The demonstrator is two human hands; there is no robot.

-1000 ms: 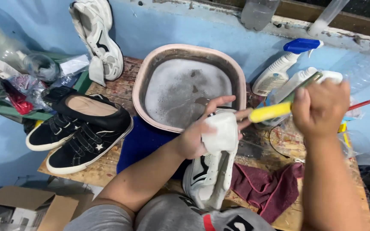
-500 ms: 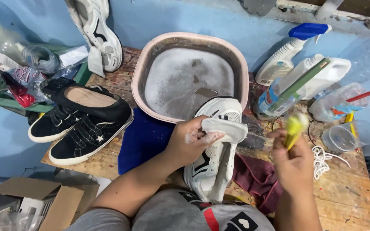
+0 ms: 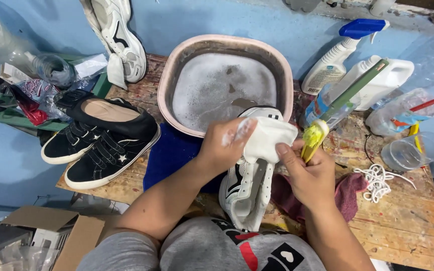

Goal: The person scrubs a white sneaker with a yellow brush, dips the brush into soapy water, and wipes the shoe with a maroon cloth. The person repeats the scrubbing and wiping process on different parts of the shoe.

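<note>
A white sneaker with black stripes (image 3: 247,185) stands toe-up between my lap and the pink basin (image 3: 169,75) of soapy water. My left hand (image 3: 224,145), wet with suds, grips the sneaker's pulled-out white tongue (image 3: 269,135). My right hand (image 3: 310,173) holds a yellow brush (image 3: 313,138) by its handle, bristle end up, and its thumb presses on the tongue's edge.
Black strap sneakers and a black flat shoe (image 3: 101,140) lie left on the wooden table. A blue cloth (image 3: 169,155) and a maroon rag (image 3: 347,193) flank the sneaker. A spray bottle (image 3: 335,60), white jug (image 3: 377,83), plastic cup (image 3: 408,150) and white laces (image 3: 377,178) sit right. Another white sneaker (image 3: 119,40) leans on the wall.
My right hand came down from the upper right with the brush and moved in to the sneaker's tongue. My left hand closed tighter on the tongue.
</note>
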